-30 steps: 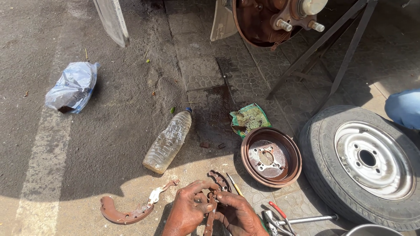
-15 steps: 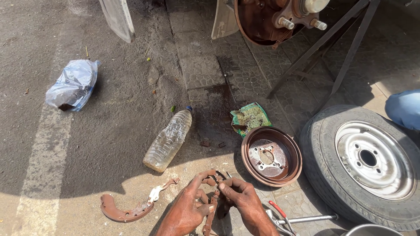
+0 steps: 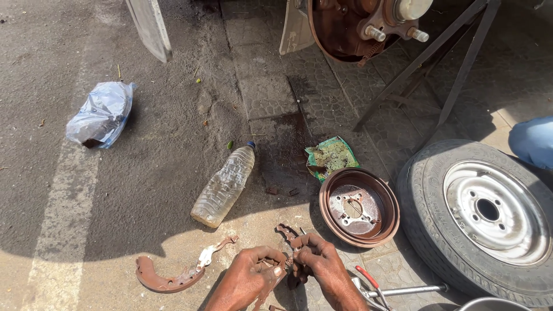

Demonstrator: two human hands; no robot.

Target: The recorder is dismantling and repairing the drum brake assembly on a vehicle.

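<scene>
Left hand (image 3: 249, 275) and right hand (image 3: 318, 262) both curled tight around a rusty brake part (image 3: 290, 253). Fingers closed, thumbs nearly touching. Another brake shoe (image 3: 167, 281) lying just left.

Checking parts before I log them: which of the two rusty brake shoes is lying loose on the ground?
The curved brake shoe left of the left hand; both hands grip the other one.
</scene>
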